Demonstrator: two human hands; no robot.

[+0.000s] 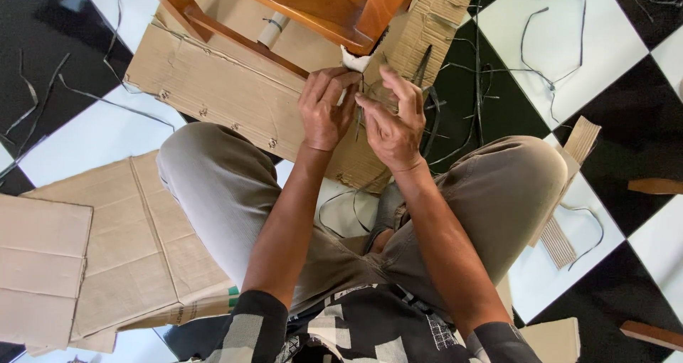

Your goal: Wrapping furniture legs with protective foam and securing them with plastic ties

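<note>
I sit on the floor with my knees spread. My left hand [326, 107] and my right hand [390, 121] meet close together just below a wooden chair leg [380, 7]. Both pinch thin dark strips [361, 110] between their fingertips. A white wrap [353, 59] covers the foot of the leg, right above my left fingers. A sheet of brown cardboard [220, 86] lies under the chair and beneath both hands.
More flat cardboard [107, 242] lies at the left by my knee. Loose dark strips [533, 43] are scattered over the black and white tiled floor [569, 22]. Corrugated scraps [569, 192] and wooden pieces [654, 187] lie at the right.
</note>
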